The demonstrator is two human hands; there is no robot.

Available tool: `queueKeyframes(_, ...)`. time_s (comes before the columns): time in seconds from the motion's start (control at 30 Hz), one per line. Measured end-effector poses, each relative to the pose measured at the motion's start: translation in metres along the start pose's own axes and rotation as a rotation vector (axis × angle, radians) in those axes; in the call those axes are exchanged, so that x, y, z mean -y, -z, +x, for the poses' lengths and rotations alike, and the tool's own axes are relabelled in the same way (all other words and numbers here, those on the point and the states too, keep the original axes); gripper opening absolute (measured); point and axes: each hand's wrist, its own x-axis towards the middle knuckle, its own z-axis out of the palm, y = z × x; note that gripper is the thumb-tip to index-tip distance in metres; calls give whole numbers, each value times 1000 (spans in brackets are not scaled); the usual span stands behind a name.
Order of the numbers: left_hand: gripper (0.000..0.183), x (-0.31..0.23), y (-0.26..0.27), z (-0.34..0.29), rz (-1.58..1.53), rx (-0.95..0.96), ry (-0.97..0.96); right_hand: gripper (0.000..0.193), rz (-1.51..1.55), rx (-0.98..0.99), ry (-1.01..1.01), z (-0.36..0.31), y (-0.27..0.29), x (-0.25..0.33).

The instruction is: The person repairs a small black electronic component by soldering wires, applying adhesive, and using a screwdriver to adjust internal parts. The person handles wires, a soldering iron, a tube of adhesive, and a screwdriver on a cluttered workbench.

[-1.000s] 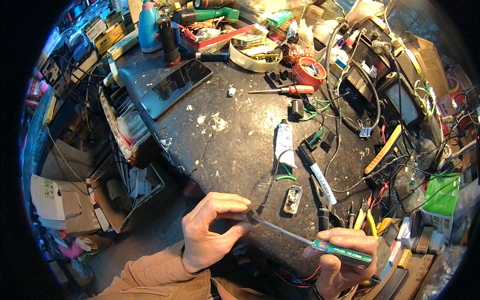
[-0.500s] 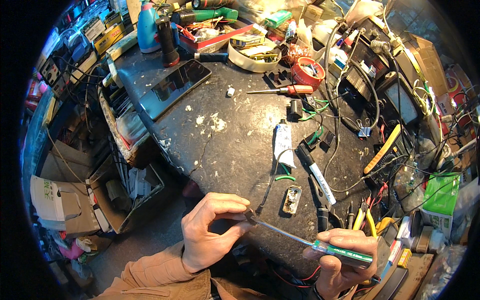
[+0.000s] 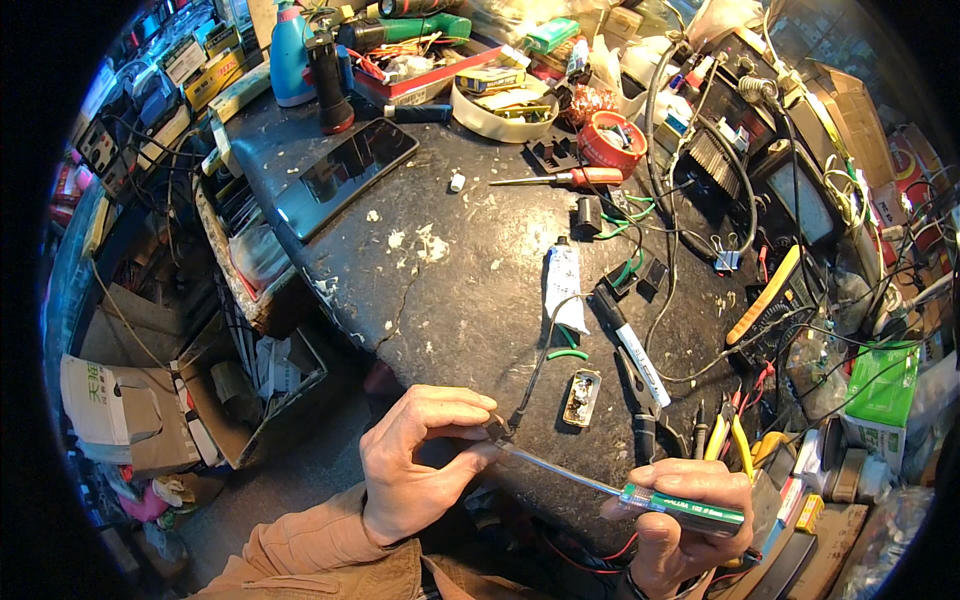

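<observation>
Left hand (image 3: 415, 470): I see small dark block (image 3: 498, 429) pinched
Right hand (image 3: 682, 545): gripping screwdriver (image 3: 640, 496)
Screwdriver: green handle (image 3: 690, 510), slim silver shaft (image 3: 562, 467)

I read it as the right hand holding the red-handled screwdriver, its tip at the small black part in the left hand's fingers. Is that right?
Not quite: the head view shows the right hand holding the green-handled screwdriver; the red-handled one lies on the table. The rest stands.
</observation>
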Motion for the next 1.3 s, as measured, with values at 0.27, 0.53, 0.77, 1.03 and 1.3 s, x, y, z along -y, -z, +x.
queueKeyframes(0.27,40,1,0,0,15,7,-18,34,-53,10,3,0,1,1)
queueKeyframes(0.53,39,2,0,-1,1,4,-18,34,-114,13,14,1,2,1)
queueKeyframes(0.77,40,2,1,0,-9,11,-11,41,-74,-38,-134,-3,-3,8)
queueKeyframes(1.03,40,3,1,-1,-10,10,-13,33,-64,22,0,-2,5,-1)
queueKeyframes(1.3,40,4,1,-1,-3,9,-21,54,-119,-136,-326,-13,-7,9)
